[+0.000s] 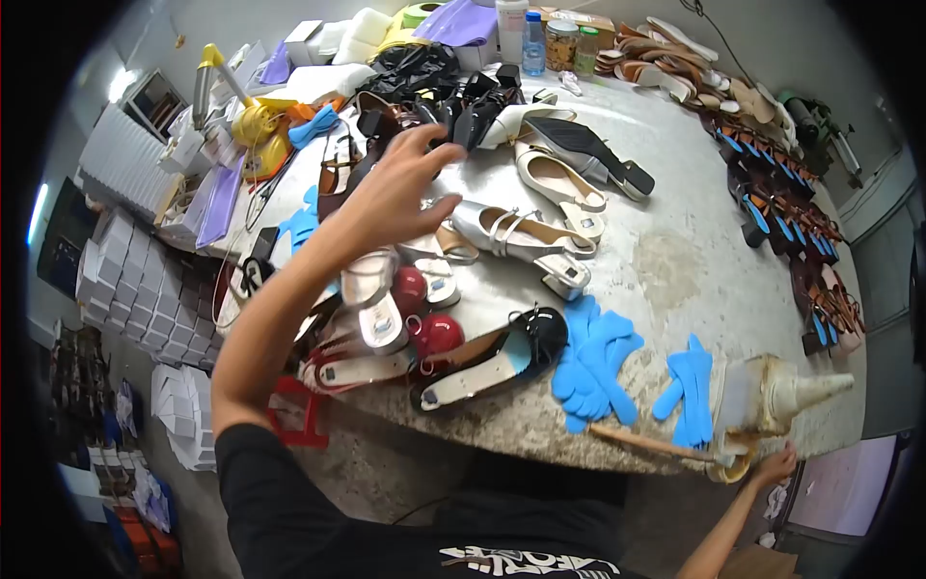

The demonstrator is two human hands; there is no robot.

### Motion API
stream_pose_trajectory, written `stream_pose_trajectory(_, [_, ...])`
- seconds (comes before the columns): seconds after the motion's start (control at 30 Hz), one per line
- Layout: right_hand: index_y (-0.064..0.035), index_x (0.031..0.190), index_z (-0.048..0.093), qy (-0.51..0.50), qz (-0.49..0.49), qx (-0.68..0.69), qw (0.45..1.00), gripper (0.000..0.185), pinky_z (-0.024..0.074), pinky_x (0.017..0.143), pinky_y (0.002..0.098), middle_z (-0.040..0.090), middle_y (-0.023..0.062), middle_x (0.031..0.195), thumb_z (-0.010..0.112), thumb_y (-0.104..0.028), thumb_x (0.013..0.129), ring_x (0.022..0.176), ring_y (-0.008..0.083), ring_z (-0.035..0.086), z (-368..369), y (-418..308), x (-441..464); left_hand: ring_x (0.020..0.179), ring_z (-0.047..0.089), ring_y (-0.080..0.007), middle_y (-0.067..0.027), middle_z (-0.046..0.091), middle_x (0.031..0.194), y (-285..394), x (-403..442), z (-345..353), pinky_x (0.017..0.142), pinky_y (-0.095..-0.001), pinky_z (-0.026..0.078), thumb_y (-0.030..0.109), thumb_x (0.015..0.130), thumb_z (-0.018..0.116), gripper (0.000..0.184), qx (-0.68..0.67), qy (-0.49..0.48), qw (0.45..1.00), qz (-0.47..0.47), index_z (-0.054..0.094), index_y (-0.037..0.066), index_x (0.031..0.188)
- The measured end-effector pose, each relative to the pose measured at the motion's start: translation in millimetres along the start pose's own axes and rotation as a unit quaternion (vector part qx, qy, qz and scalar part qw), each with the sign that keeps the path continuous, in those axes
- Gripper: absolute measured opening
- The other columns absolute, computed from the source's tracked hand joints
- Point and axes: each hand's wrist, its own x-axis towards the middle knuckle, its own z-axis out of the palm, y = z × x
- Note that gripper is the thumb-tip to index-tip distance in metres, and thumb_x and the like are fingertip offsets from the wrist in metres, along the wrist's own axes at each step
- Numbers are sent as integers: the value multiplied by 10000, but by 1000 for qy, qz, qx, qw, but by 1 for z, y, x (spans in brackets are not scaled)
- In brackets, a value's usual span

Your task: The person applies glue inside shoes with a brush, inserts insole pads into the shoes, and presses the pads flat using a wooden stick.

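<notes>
My left hand (410,183) is raised over the shoes on the table, fingers spread and curved, with nothing in them. Below and beside it lie silver strappy shoes (521,232), a cream slingback shoe (555,179) and black heeled shoes (473,121). Closer to me are red round-toed shoes (436,336) and a black flat with a bow (535,338). My right hand (775,465) rests at the table's front edge, fingers stretched out, beside a small glue-stained pot (730,467) and a whitish nozzled container (810,394). It appears to hold nothing.
Blue foam-like pieces (593,362) lie along the front edge with a wooden-handled stick (646,441). Shoes with blue insoles (786,227) line the right side. Soles (675,63), jars (561,45) and a bottle (532,43) stand behind. White boxes (145,289) are stacked left.
</notes>
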Motion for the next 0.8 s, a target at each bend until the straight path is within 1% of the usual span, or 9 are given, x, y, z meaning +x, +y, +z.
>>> stream_pose_trajectory(0.1, [-3, 1031, 703, 11, -14, -5, 1000, 359, 463, 857, 419, 699, 140, 1009, 423, -225, 986, 937, 337, 621, -12, -4, -8, 1303, 259, -635, -356, 51, 1533, -90, 93, 111, 1105, -523, 320, 145, 680, 676, 1009, 114, -141, 981, -67, 147, 129, 1538])
stream_pose_trajectory(0.13, [3, 1040, 698, 18, 5, -11, 1000, 362, 465, 872, 418, 699, 145, 1017, 423, -226, 988, 952, 335, 628, -20, -19, -11, 1382, 191, -563, -381, -49, 1519, -99, 119, 132, 1149, -499, 253, 140, 644, 733, 1131, 137, -205, 957, -152, 56, 173, 1549])
stream_pose_trajectory(0.23, [30, 1083, 678, 14, -6, -25, 1000, 360, 469, 904, 416, 690, 168, 1063, 435, -219, 994, 991, 339, 636, -21, -13, -6, 1226, 504, -444, -311, 333, 1467, -154, 150, 159, 1040, -449, 424, 121, 587, 800, 1020, 59, -154, 967, -195, 335, 164, 1494])
stream_pose_trajectory(0.3, [52, 1112, 660, 7, 29, 4, 1000, 352, 464, 937, 402, 671, 192, 1109, 452, -210, 1001, 1034, 331, 624, -26, -16, -12, 990, 647, -302, -216, 621, 1205, -192, 164, 128, 879, -377, 523, 88, 593, 796, 839, -47, -69, 958, -275, 510, 95, 1382])
stream_pose_trajectory(0.37, [59, 1145, 644, -28, 57, -23, 998, 343, 453, 972, 386, 652, 205, 1143, 459, -195, 1008, 1080, 314, 606, -35, -32, -14, 751, 674, -140, -57, 685, 806, -315, 160, 99, 637, -306, 565, 108, 684, 765, 324, -356, 28, 863, -358, 685, 6, 981])
stream_pose_trajectory(0.4, [57, 1153, 642, -13, 97, 3, 995, 348, 447, 981, 387, 650, 205, 1146, 458, -201, 1009, 1090, 313, 599, -31, -31, -14, 749, 676, -153, -76, 683, 825, -265, 141, 46, 624, -278, 559, 97, 765, 712, 155, -396, 65, 843, -358, 665, -23, 852])
stream_pose_trajectory(0.5, [49, 1159, 645, 1, 95, 12, 995, 344, 447, 971, 388, 656, 191, 1138, 458, -197, 1008, 1082, 313, 600, -30, -30, -12, 886, 688, -190, -125, 686, 982, -175, 108, -43, 840, -254, 531, 118, 804, 705, 419, -326, 76, 899, -283, 623, -54, 1177])
stream_pose_trajectory(0.57, [42, 1135, 661, -19, 75, -66, 995, 329, 455, 950, 380, 666, 186, 1119, 467, -187, 999, 1062, 303, 608, -29, -24, -8, 993, 660, -187, -111, 659, 1112, -135, 77, -66, 923, -264, 488, 156, 815, 735, 492, -393, 29, 865, -310, 589, -24, 1249])
stream_pose_trajectory(0.8, [3, 1041, 705, 9, 66, -64, 996, 277, 506, 858, 365, 705, 159, 1019, 486, -154, 973, 926, 303, 662, -20, -11, -7, 1040, 633, -181, -91, 686, 1093, -81, 37, 27, 965, -289, 459, 216, 805, 754, 465, -365, -309, 849, -223, 642, -18, 1191])
